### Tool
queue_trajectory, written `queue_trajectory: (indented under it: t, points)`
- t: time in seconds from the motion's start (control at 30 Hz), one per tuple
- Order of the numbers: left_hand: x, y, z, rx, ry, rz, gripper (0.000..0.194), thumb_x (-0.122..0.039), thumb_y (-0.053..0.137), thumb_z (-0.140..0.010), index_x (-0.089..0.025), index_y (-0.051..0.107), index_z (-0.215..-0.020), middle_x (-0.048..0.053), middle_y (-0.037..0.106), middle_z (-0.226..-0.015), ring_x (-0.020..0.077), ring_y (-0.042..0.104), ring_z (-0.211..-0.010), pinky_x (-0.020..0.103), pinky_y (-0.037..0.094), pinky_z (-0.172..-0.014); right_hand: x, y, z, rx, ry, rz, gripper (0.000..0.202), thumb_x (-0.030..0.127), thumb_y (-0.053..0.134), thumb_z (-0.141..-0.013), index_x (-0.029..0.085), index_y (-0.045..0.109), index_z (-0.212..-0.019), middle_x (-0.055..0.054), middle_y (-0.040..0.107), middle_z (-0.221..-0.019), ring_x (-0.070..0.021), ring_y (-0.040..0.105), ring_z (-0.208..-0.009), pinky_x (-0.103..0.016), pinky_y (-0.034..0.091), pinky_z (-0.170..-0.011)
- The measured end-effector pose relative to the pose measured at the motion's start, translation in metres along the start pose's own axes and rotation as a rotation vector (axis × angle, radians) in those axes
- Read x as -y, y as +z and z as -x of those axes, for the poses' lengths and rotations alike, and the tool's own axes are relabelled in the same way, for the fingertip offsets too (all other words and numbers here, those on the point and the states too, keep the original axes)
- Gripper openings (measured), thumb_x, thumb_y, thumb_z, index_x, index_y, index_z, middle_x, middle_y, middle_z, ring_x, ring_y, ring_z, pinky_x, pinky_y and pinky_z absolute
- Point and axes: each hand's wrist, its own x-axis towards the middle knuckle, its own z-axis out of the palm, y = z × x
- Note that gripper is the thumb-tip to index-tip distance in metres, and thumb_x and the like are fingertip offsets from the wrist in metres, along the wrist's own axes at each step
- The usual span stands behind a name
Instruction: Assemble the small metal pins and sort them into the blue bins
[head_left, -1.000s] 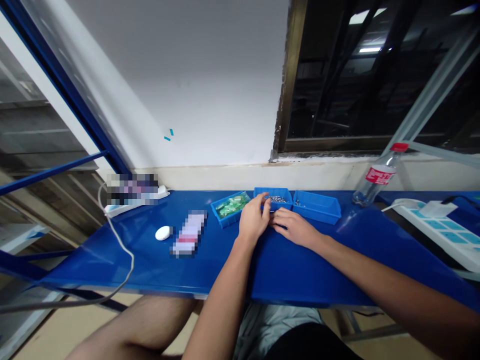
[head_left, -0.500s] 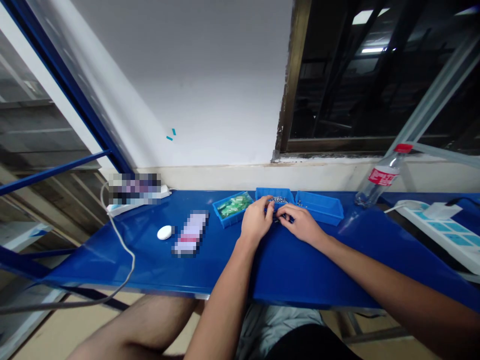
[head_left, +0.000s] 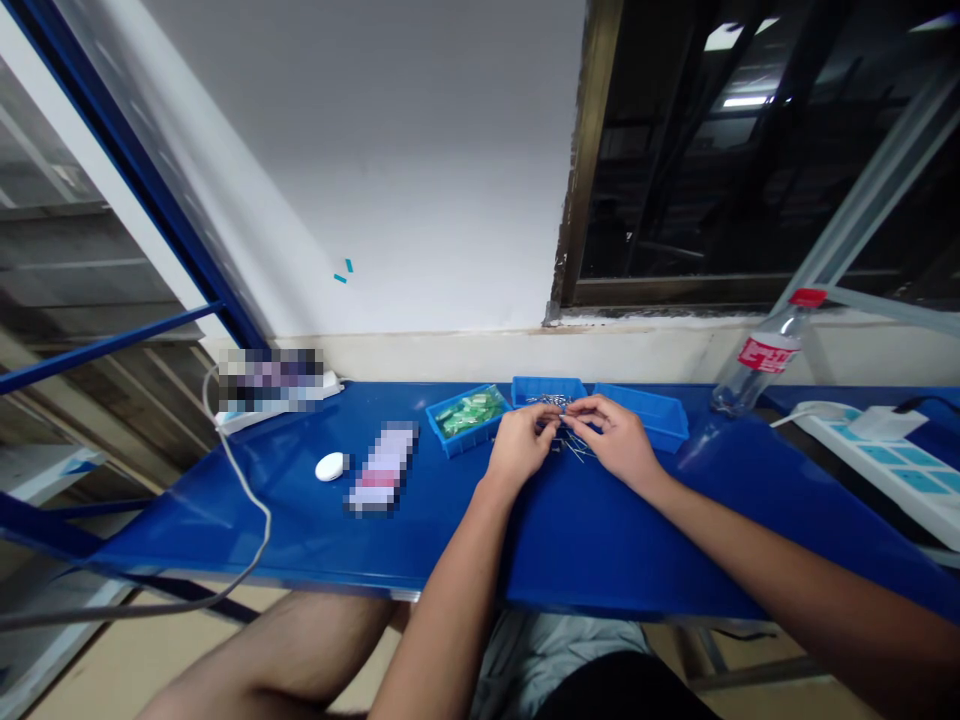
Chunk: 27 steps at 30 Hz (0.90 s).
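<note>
My left hand (head_left: pixel 520 440) and my right hand (head_left: pixel 616 440) meet fingertip to fingertip just above the table, in front of the middle blue tray (head_left: pixel 541 384). Both are closed in a pinch, with a small silvery metal piece (head_left: pixel 564 416) between them; its exact kind is too small to tell. Under the fingers lie several thin, pin-like metal pieces (head_left: pixel 579 449) loose on the blue table (head_left: pixel 600 540). More shiny metal pieces fill the middle tray, partly hidden by my left hand.
Left of my hands stands a blue tray (head_left: pixel 471 441) of green packets. Another blue tray (head_left: pixel 651 408) is at the right. A phone-like blurred item (head_left: pixel 382 468) and a white oval object (head_left: pixel 330 467) lie left. A bottle (head_left: pixel 765 352) and power strip (head_left: pixel 885 455) are at right.
My right hand has lifted off the tabletop and turned, its fingertips now meeting the left ones around a small metal piece. Loose metal pieces beneath have come into sight.
</note>
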Motion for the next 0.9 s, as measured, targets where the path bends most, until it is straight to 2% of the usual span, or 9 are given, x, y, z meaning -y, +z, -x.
queue_trajectory:
  t: [0.17,0.3,0.43,0.53,0.6,0.73,0.83,0.9]
  points:
    - [0.003,0.001,-0.001,-0.048,-0.012,0.034,0.027,-0.007,0.063,-0.089,-0.019,0.078,-0.108,0.006,0.081,-0.112,0.0210,0.077,-0.100,0.034,0.061,-0.097,-0.004,0.000,0.001,0.013,0.066,0.005,0.029,0.044,0.079,-0.087,0.021,0.070,-0.102,-0.008,0.076,-0.102,-0.0235,0.076,-0.085,-0.041,0.065,-0.083]
    - [0.003,0.002,-0.001,-0.036,-0.033,0.142,0.026,-0.009,0.064,-0.090,-0.018,0.077,-0.111,0.006,0.082,-0.105,0.0197,0.078,-0.095,0.031,0.063,-0.090,0.000,0.000,0.001,0.037,0.019,0.097,0.023,0.037,0.072,-0.090,0.021,0.071,-0.106,-0.008,0.074,-0.102,-0.0223,0.074,-0.086,-0.037,0.065,-0.079]
    - [-0.002,0.001,0.002,-0.032,-0.052,0.165,0.021,-0.027,0.066,-0.096,-0.018,0.076,-0.112,0.007,0.082,-0.103,0.0208,0.079,-0.092,0.030,0.063,-0.085,0.007,0.000,0.001,0.060,-0.065,0.226,0.015,0.026,0.065,-0.090,0.022,0.073,-0.102,-0.007,0.070,-0.098,-0.0197,0.069,-0.079,-0.034,0.061,-0.071]
    - [-0.008,-0.001,0.003,-0.025,-0.064,0.100,0.030,-0.043,0.064,-0.099,-0.018,0.078,-0.108,0.007,0.082,-0.102,0.0231,0.079,-0.092,0.031,0.062,-0.085,0.011,-0.001,0.001,0.056,-0.070,0.213,0.012,0.025,0.064,-0.091,0.022,0.073,-0.099,-0.006,0.070,-0.099,-0.0185,0.068,-0.076,-0.033,0.061,-0.070]
    - [-0.010,-0.003,0.003,-0.002,-0.064,0.073,0.033,-0.046,0.063,-0.099,-0.018,0.079,-0.107,0.007,0.082,-0.102,0.0239,0.079,-0.091,0.031,0.062,-0.086,0.012,-0.002,0.001,0.045,-0.057,0.173,0.012,0.027,0.066,-0.091,0.023,0.072,-0.100,-0.006,0.070,-0.101,-0.0187,0.069,-0.078,-0.034,0.062,-0.072]
    - [-0.006,-0.003,0.003,0.051,-0.049,0.085,0.025,-0.034,0.062,-0.099,-0.019,0.079,-0.110,0.006,0.083,-0.104,0.0234,0.079,-0.094,0.031,0.062,-0.086,0.012,-0.002,0.001,0.068,-0.085,0.158,0.011,0.029,0.066,-0.092,0.024,0.072,-0.099,-0.007,0.072,-0.105,-0.0208,0.071,-0.084,-0.036,0.063,-0.078]
    - [-0.001,0.000,0.002,0.025,-0.081,0.100,0.022,-0.020,0.063,-0.096,-0.018,0.078,-0.112,0.007,0.082,-0.106,0.0226,0.079,-0.097,0.031,0.063,-0.088,0.012,-0.002,0.001,0.093,-0.113,0.177,0.012,0.031,0.064,-0.095,0.024,0.073,-0.099,-0.008,0.073,-0.107,-0.0240,0.073,-0.093,-0.039,0.063,-0.082]
    - [0.002,0.001,0.001,0.015,-0.086,0.089,0.020,-0.016,0.064,-0.094,-0.017,0.078,-0.109,0.008,0.082,-0.105,0.0220,0.079,-0.096,0.031,0.062,-0.089,0.011,-0.001,0.002,0.088,-0.061,0.154,0.014,0.033,0.064,-0.095,0.024,0.072,-0.103,-0.007,0.074,-0.107,-0.0235,0.074,-0.091,-0.039,0.064,-0.082]
